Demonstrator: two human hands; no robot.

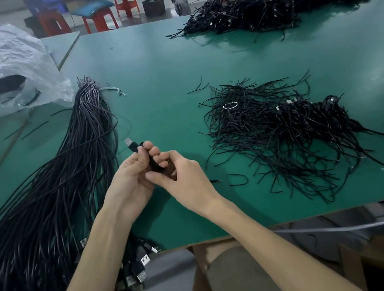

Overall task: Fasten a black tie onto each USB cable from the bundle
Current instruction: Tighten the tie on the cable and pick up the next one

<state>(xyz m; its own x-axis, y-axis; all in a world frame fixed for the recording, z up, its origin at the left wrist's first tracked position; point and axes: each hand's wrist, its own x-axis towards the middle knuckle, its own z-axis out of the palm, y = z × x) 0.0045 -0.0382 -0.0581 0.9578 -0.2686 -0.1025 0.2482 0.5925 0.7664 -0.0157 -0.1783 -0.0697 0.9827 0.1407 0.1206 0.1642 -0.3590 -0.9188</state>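
Right now, gripped in the left hand (131, 172) just above the table (154, 75), near 6 o'clock of its green top: one folded USB cable (153, 162), clasped round by curled fingers. Pinched at its lower end by the right hand (183, 174); cannot tell whether a tie is on yet. Light, limp and soft-jacketed, probably quick to spring open if let loose. Best held round the middle of the hank, with the tie wound there. Long axis from 5 to 11 o'clock, with the metal plug (129, 142) pointing to 11. Loose bundle (65, 180) at 9 o'clock, black ties (244, 117) heaped at 3, a further dark pile (277, 6) at 1.
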